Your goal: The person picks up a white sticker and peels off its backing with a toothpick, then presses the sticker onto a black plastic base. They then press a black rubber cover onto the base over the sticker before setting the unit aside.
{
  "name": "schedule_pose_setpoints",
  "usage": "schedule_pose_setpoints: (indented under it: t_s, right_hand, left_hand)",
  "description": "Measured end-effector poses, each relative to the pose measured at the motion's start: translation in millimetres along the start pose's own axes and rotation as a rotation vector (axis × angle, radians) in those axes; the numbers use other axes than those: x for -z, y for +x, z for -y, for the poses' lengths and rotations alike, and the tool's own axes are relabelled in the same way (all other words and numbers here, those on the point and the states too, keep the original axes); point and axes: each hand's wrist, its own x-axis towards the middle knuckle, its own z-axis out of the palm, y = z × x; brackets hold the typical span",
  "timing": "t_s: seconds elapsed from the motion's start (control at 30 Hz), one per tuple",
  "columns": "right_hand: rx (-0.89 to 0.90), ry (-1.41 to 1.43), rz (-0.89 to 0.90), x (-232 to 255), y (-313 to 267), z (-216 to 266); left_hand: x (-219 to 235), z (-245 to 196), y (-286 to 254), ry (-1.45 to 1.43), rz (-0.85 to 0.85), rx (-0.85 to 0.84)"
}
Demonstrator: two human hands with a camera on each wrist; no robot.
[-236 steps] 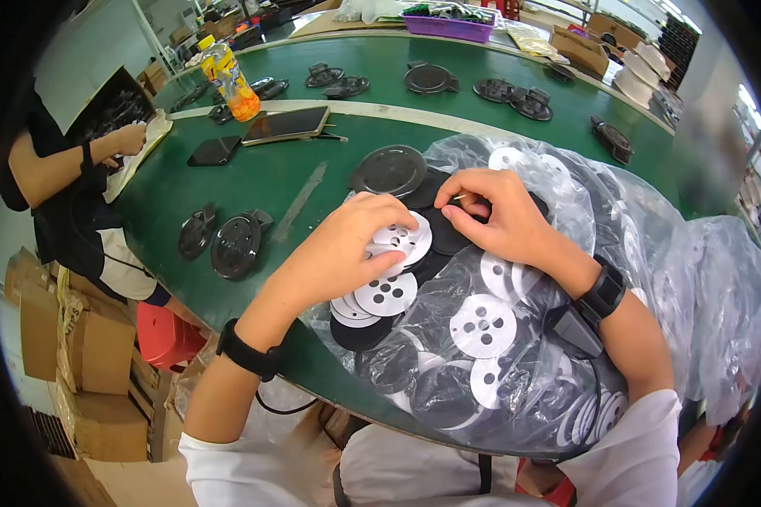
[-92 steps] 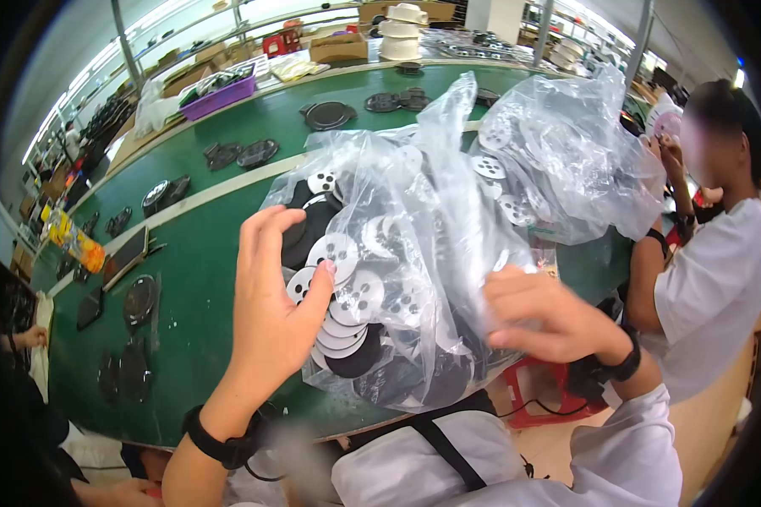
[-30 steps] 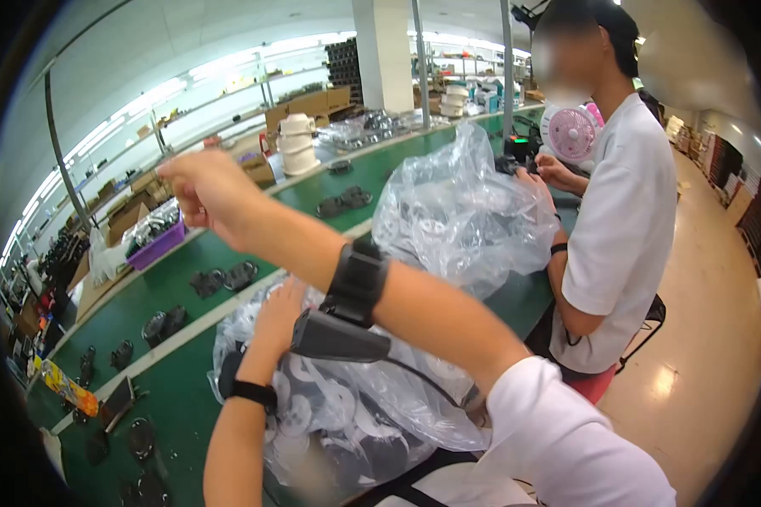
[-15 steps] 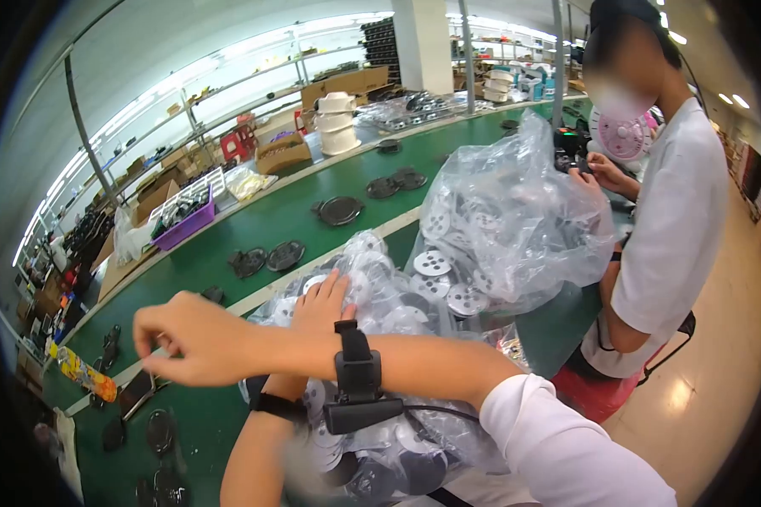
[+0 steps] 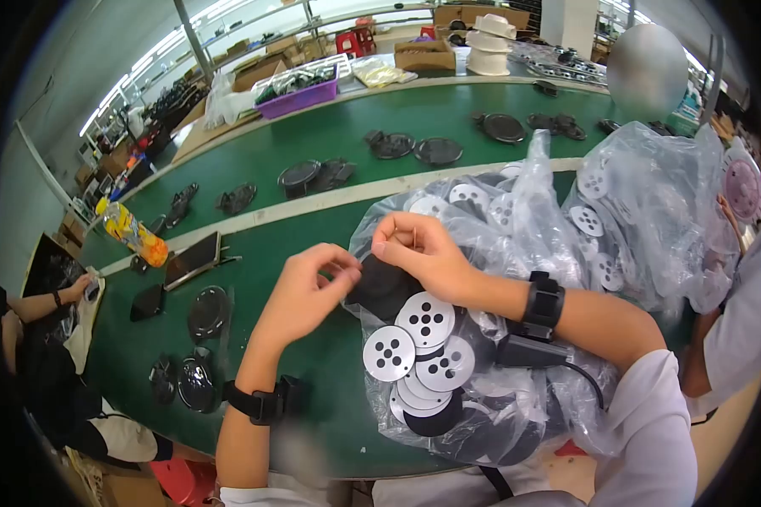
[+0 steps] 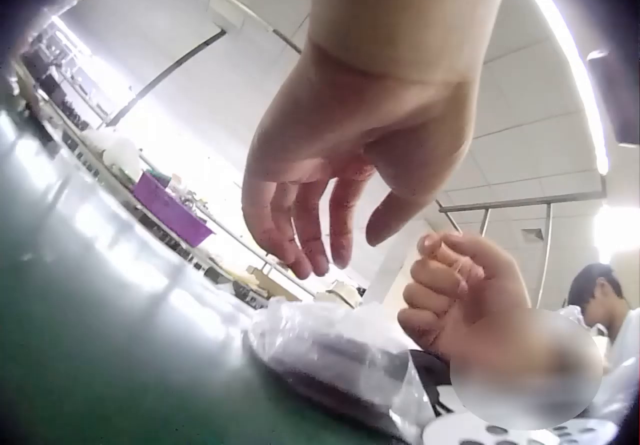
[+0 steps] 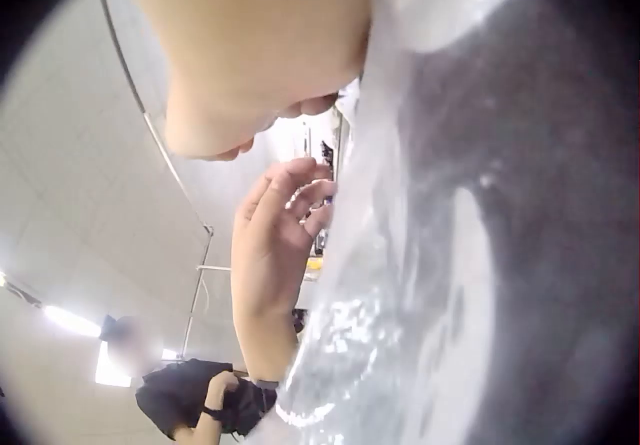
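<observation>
Over the black discs [image 5: 382,286], my left hand [image 5: 309,291] is held with bent, relaxed fingers; the left wrist view shows this hand [image 6: 365,155] spread above the bag, nothing in it. My right hand [image 5: 427,258] is beside it, fingers curled and thumb against the fingertips; I see no object there, and the left wrist view shows the same curled hand [image 6: 470,295]. White discs with black holes [image 5: 389,353] lie overlapping just below my hands, on and around a clear plastic bag [image 5: 516,380] of more discs.
Black round parts [image 5: 207,311] lie at the left and along the far green strip. A bottle [image 5: 131,232] and phone [image 5: 192,260] stand and lie at left. Beyond are a purple basket [image 5: 298,100] and cardboard box [image 5: 424,56]. Another disc bag [image 5: 651,211] is at right, by a person.
My right arm, stretched across to the left before, has drawn back to the discs. My left hand has moved off the bag. The head view has swung left and down.
</observation>
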Motion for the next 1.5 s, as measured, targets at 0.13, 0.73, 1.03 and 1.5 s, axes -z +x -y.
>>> schedule_pose_setpoints:
  t_s: [0.13,0.73,1.03,1.5]
  right_hand:
    - [-0.128,-0.143,0.107,-4.9,-7.1,16.9]
    - [0.065,-0.622,0.183,-2.9,-20.9,34.2]
    - [0.366,-0.846,0.148,-9.2,-18.1,46.7]
    - [0.549,-0.970,0.113,-8.4,-10.5,47.1]
  left_hand:
    - [-9.0,-15.5,-5.9,0.190,0.127,-0.292]
    - [-0.3,-21.1,-31.7,0.203,0.414,-0.216]
    - [4.4,-19.7,-25.4,-0.800,0.007,0.030]
    - [-5.7,-37.7,-36.5,-0.569,-0.105,0.002]
